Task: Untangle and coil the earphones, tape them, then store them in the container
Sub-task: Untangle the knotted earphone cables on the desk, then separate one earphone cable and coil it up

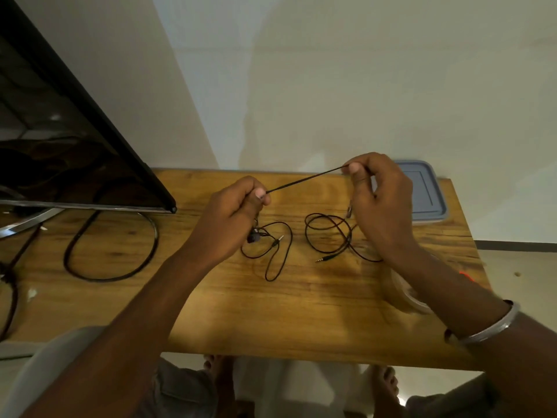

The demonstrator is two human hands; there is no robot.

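Black earphones (304, 181) stretch taut between both hands above the wooden table (301, 309). My left hand (232, 215) pinches one end of that stretch; loose loops, an earbud and a jack plug (278, 239) lie under it. My right hand (382, 200) pinches the other end, higher and farther back, with more cable looped below it and a second jack plug (324, 258) on the wood. A roll of clear tape (402, 292) lies under my right forearm, partly hidden. The grey-lidded container (425, 191) sits shut at the table's back right corner, behind my right hand.
A black monitor (69, 140) leans over the table's left part, its stand and a thick black power cable (114, 257) spread on the wood. A white wall is right behind the table. My knees and bare feet show below the front edge.
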